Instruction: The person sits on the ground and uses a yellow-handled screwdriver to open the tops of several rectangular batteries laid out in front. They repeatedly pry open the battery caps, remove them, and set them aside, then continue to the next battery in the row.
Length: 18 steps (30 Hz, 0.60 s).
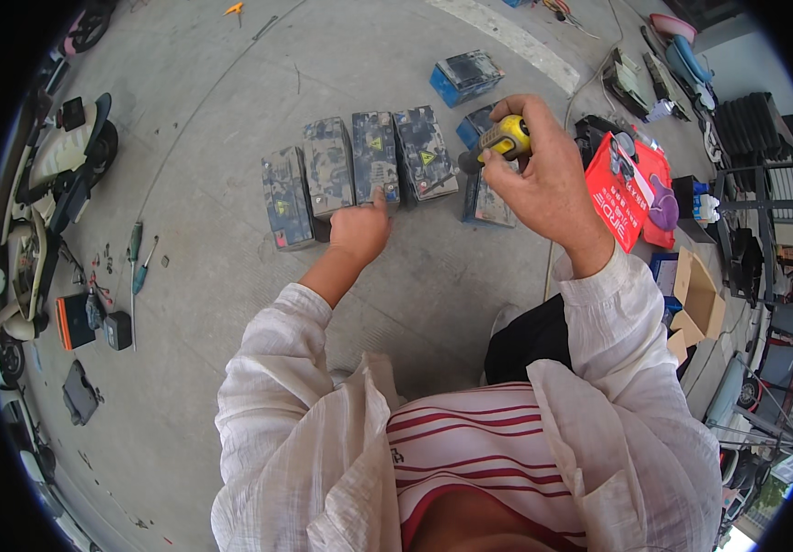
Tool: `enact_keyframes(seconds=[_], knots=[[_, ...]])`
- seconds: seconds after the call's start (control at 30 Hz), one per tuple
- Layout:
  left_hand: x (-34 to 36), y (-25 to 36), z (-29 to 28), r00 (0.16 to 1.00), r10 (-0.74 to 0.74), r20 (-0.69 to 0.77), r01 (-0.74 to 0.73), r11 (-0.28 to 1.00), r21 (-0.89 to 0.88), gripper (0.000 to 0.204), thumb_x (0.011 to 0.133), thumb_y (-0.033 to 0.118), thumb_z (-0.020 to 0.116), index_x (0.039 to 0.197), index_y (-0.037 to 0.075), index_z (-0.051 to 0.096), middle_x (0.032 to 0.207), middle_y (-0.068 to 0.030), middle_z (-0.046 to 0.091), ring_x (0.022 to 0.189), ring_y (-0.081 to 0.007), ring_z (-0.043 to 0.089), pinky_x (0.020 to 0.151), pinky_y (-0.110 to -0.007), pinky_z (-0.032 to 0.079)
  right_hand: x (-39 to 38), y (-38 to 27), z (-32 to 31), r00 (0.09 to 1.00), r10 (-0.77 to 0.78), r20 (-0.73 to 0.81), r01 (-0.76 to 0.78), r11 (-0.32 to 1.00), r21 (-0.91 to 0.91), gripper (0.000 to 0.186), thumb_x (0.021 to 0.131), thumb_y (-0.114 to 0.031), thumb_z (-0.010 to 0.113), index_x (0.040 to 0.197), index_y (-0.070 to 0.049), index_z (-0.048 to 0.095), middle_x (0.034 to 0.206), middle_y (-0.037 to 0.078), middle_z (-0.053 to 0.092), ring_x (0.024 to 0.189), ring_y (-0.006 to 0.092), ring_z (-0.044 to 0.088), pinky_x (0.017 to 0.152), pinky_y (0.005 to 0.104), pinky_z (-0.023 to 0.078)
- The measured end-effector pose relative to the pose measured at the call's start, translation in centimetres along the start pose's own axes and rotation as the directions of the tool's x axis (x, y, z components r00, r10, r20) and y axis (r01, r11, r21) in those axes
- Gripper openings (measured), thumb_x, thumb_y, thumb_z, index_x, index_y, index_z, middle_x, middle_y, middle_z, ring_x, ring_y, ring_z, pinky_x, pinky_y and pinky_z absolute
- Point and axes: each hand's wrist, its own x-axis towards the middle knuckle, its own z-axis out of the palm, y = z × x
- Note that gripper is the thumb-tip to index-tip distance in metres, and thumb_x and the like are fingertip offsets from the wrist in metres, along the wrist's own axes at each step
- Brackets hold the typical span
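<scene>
Red-striped white shirt (479, 437) is fronting right hand (548, 175) gripping rounded yellow-black tool (511, 138) and left hand (361, 230), grip unclear, touching dusty blue-grey boxy battery (374, 152), probably heavy, best held underneath.

Yellow-and-black tool (511, 137) in the right grip (555, 175), and batteries (375, 149) by the left grip (361, 230) are kinda blotchy grey-blue.

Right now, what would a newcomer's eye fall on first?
Probably the bright red package, right of the right hand. Next, the yellow-and-black tool in that hand, then four dusty, battery-like blocks in a row at upper centre, left hand at their near ends.
</scene>
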Motion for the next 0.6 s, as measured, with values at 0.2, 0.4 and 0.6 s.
enact_keyframes(seconds=[0.2, 0.4, 0.6], knots=[[1.4, 2.9, -1.5, 0.94, 0.321, -0.113, -0.337, 0.926, -0.171, 0.046, 0.089, 0.039, 0.068, 0.124, 0.008, 0.063, 0.088, -0.0094, 0.072, 0.077, -0.0303, 0.071, 0.067, -0.044, 0.056, -0.3, -0.6, -0.7, 0.999, 0.008, -0.042, -0.007, 1.0, 0.012, 0.037, 0.078, -0.006, 0.069, 0.112, 0.0, 0.056, 0.101, 0.02, 0.063, 0.089, 0.0354, 0.064, 0.079, 0.0401, 0.052], [8.8, 3.8, -2.1, 0.873, 0.136, -0.469, -0.243, 0.954, -0.174, 0.05, 0.088, 0.034, 0.07, 0.128, 0.006, 0.062, 0.125, -0.013, 0.066, 0.113, -0.0317, 0.064, 0.096, -0.044, 0.05, -1.6, -2.7, -4.0, 0.977, 0.012, -0.213, -0.015, 1.0, -0.014, 0.039, 0.077, -0.004, 0.07, 0.113, 0.0, 0.057, 0.1, 0.021, 0.062, 0.086, 0.0364, 0.063, 0.076, 0.0402, 0.051], [17.9, 4.0, -1.5, 0.982, -0.121, -0.145, 0.107, 0.989, -0.103, 0.085, 0.089, 0.057, 0.062, 0.153, 0.007, 0.038, 0.153, -0.0161, 0.046, 0.143, -0.0303, 0.042, 0.122, -0.049, 0.023, -1.5, 1.0, -6.5, 0.915, 0.138, -0.378, -0.144, 0.989, 0.014, 0.039, 0.077, -0.003, 0.071, 0.113, 0.001, 0.056, 0.097, 0.015, 0.06, 0.08, 0.0242, 0.061, 0.067, 0.0332, 0.049]])
